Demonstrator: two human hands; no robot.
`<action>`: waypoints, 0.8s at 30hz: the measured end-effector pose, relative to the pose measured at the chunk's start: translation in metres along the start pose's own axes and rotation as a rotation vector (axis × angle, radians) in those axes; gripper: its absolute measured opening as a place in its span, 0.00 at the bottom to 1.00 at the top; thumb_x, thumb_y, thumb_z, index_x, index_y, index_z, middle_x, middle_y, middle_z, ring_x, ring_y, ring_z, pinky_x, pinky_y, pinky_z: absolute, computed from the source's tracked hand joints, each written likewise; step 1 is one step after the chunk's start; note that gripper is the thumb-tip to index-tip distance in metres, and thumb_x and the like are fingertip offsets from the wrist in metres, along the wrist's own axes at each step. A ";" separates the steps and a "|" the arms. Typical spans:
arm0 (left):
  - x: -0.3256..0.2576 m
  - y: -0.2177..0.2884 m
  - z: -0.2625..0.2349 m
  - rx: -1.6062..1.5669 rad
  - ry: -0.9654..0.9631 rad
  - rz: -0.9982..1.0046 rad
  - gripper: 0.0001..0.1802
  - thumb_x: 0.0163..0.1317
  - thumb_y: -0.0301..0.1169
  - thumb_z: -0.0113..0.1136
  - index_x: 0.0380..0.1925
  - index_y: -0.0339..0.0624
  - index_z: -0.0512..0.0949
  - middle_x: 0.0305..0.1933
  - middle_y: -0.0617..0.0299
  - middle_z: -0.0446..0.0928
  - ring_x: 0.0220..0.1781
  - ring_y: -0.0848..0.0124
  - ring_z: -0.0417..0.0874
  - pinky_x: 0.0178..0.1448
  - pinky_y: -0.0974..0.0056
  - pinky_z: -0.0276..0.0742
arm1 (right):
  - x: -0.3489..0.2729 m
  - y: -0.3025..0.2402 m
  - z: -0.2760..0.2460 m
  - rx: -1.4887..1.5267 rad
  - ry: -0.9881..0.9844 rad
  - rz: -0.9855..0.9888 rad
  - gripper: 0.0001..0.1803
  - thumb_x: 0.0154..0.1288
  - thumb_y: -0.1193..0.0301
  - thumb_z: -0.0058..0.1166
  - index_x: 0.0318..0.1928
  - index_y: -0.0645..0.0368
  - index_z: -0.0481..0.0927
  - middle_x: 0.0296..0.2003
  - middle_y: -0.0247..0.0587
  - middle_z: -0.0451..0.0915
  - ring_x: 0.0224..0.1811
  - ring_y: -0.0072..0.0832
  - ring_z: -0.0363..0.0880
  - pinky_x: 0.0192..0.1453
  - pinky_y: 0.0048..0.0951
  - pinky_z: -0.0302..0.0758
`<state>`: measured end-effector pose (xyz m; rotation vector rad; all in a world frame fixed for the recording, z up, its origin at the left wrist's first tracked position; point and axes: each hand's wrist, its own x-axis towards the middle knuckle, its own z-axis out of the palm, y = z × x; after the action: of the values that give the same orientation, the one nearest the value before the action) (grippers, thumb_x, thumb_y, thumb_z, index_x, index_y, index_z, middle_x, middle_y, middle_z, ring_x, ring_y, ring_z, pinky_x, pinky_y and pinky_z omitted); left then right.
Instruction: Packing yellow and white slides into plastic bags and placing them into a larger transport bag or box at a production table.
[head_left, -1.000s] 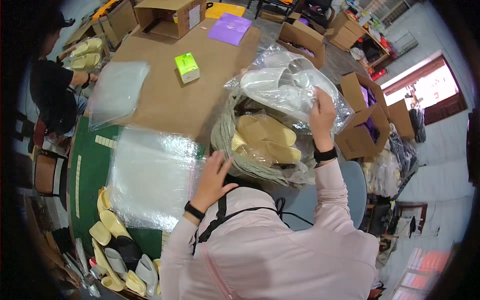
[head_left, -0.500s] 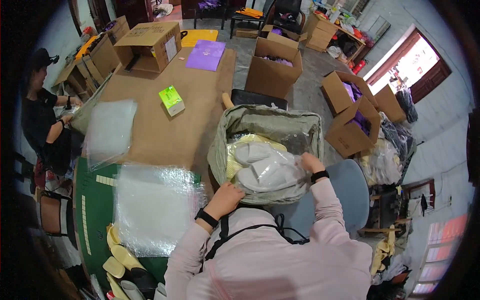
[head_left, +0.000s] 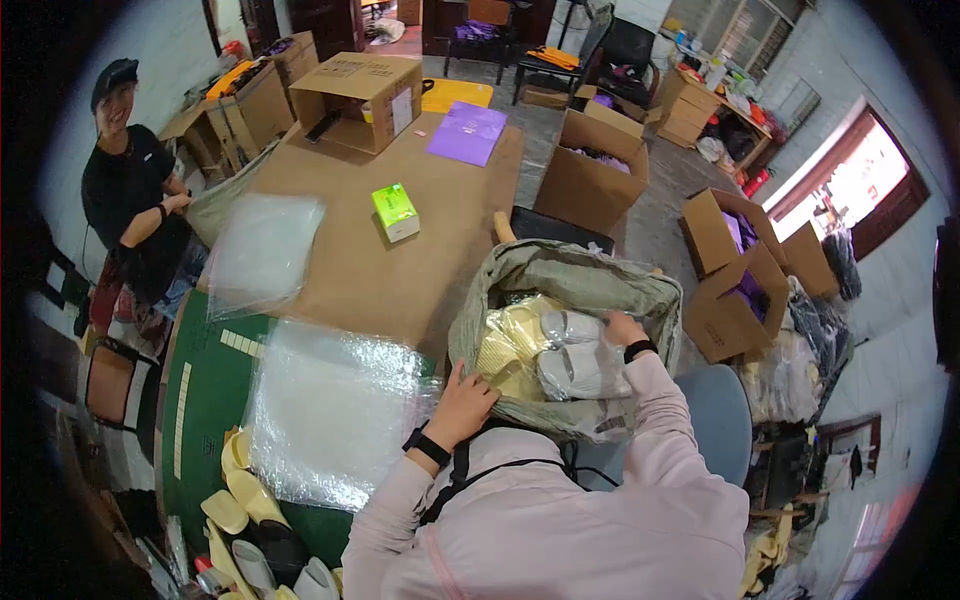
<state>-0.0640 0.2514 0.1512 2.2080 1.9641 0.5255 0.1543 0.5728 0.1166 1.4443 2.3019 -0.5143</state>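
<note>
In front of me is a grey-green woven sack (head_left: 478, 325), its mouth wide. Inside lie a pair of white slippers (head_left: 585, 368) in a clear plastic bag and, left of them, a bagged yellow ribbed slipper (head_left: 510, 350). My right hand (head_left: 625, 332) reaches over the sack's right side, fingers closed on the far right of the white slippers' bag. At the near left rim is my left hand (head_left: 466, 405), fingers apart, with nothing visible in it; the index finger points up along the sack. Both wrists wear black bands.
Clear plastic bags (head_left: 335, 410) lie in a stack on the green board (head_left: 212, 375), near loose slippers (head_left: 250, 510). A green-yellow box (head_left: 396, 212), a purple folder (head_left: 467, 133) and a carton (head_left: 358, 100) sit on the brown table. Another person (head_left: 130, 190) stands far left. Cartons (head_left: 595, 170) stand beyond the sack.
The view has swung left. The bagged white slippers have shifted right in the sack, showing more of the yellow one. My left fingers have spread at the rim. The other person's head has risen.
</note>
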 end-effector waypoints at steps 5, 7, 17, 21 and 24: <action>0.000 -0.008 0.007 0.071 -0.066 -0.049 0.17 0.51 0.29 0.51 0.43 0.46 0.75 0.43 0.59 0.73 0.54 0.63 0.69 0.66 0.40 0.46 | 0.053 -0.038 0.001 0.076 0.250 -0.212 0.26 0.59 0.59 0.45 0.57 0.55 0.67 0.58 0.45 0.65 0.57 0.44 0.66 0.58 0.43 0.64; 0.000 -0.005 0.010 0.090 -0.049 -0.066 0.17 0.51 0.30 0.51 0.44 0.46 0.75 0.45 0.56 0.73 0.56 0.62 0.68 0.65 0.39 0.45 | 0.067 -0.057 0.002 0.127 0.231 -0.184 0.32 0.60 0.52 0.45 0.60 0.58 0.62 0.59 0.48 0.63 0.60 0.43 0.62 0.62 0.39 0.60; -0.004 0.000 0.002 -0.220 0.069 -0.127 0.08 0.52 0.28 0.53 0.34 0.46 0.75 0.40 0.64 0.72 0.54 0.64 0.68 0.69 0.45 0.44 | 0.090 -0.145 -0.025 0.067 -0.001 -0.120 0.37 0.65 0.42 0.19 0.65 0.54 0.53 0.66 0.39 0.50 0.68 0.41 0.46 0.68 0.57 0.39; 0.004 0.004 -0.029 -0.275 0.133 -0.130 0.07 0.52 0.27 0.55 0.33 0.43 0.74 0.40 0.63 0.74 0.60 0.62 0.65 0.70 0.43 0.38 | 0.128 -0.167 -0.025 0.167 0.116 -0.247 0.40 0.65 0.41 0.21 0.66 0.58 0.51 0.68 0.41 0.43 0.70 0.40 0.40 0.70 0.44 0.43; 0.002 -0.007 -0.025 -0.289 0.167 -0.218 0.18 0.50 0.31 0.58 0.43 0.43 0.73 0.53 0.54 0.68 0.63 0.58 0.61 0.70 0.44 0.39 | 0.142 -0.177 -0.027 0.103 0.094 -0.253 0.39 0.66 0.43 0.22 0.63 0.61 0.57 0.66 0.46 0.49 0.68 0.43 0.47 0.67 0.45 0.49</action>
<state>-0.0791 0.2516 0.1721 1.8048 2.0234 0.9198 -0.0671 0.6236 0.0893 1.2519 2.5858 -0.6584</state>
